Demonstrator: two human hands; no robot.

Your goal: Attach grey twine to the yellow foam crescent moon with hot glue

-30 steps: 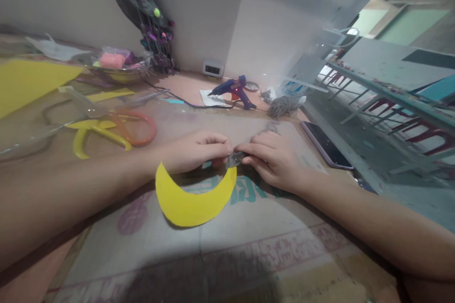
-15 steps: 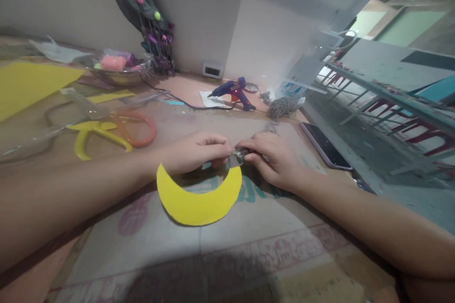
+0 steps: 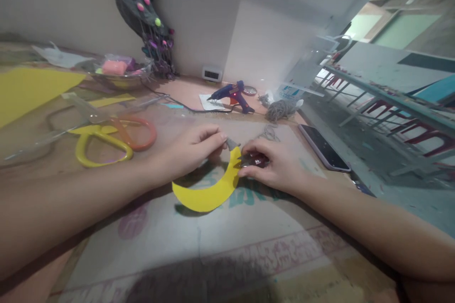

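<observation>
A yellow crescent cutout (image 3: 209,197) hangs tilted between my hands, its upper right tip wrapped in grey yarn (image 3: 232,144). My left hand (image 3: 201,147) pinches at that grey tip with thumb and forefinger. My right hand (image 3: 273,161) is closed around small dark red snips (image 3: 259,158), whose two dark points face left against the crescent's edge near the wrapping. The fingers hide most of the snips' body. Behind my right hand, a loose strand of grey yarn (image 3: 269,132) leads back to a ball of grey yarn (image 3: 280,110).
Large scissors (image 3: 103,149) with yellow and orange handles lie left. A blue glue gun (image 3: 231,94) with a lit red light stands at the back. A phone (image 3: 324,147) lies at the right table edge. Yellow sheet (image 3: 35,90) and a bowl (image 3: 121,81) occupy the back left.
The crescent has turned, its left tip dropping and moving right. My hands have parted slightly, and the snips' points now show beside the crescent's edge.
</observation>
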